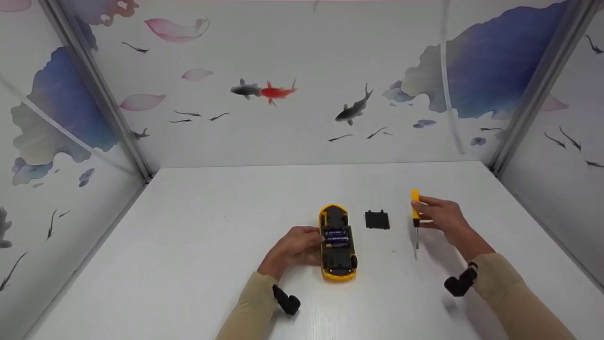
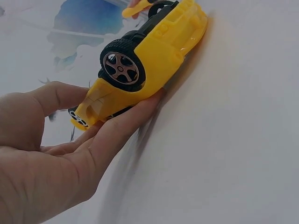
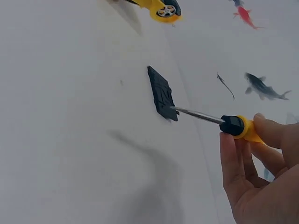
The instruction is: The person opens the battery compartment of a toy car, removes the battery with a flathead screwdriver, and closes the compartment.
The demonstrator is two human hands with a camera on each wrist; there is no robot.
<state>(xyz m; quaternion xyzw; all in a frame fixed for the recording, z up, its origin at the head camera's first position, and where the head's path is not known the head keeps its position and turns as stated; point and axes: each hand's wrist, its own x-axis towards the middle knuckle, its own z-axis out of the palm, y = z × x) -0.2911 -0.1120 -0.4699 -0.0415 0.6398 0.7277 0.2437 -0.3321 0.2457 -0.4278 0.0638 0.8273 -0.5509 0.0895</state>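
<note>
A yellow toy car (image 1: 338, 271) lies upside down, its black underside facing up. Blue batteries (image 1: 336, 238) fill the uncovered compartment in its middle. My left hand (image 1: 299, 245) grips the car's left side, thumb and fingers around its body (image 2: 159, 60) in the left wrist view. To the right, my right hand (image 1: 443, 216) pinches the yellow handle of a screwdriver (image 1: 415, 210), with its metal shaft (image 3: 198, 114) pointing down toward the table in the head view. Between car and screwdriver lies a black battery cover (image 1: 377, 220), apart from both hands.
A tiny speck, perhaps a screw (image 1: 393, 251), sits on the white table (image 1: 212, 264) below the cover. Printed white panels (image 1: 292, 132) with fish and leaves enclose the table at the back and both sides. A black wrist camera (image 1: 460, 282) hangs from each sleeve.
</note>
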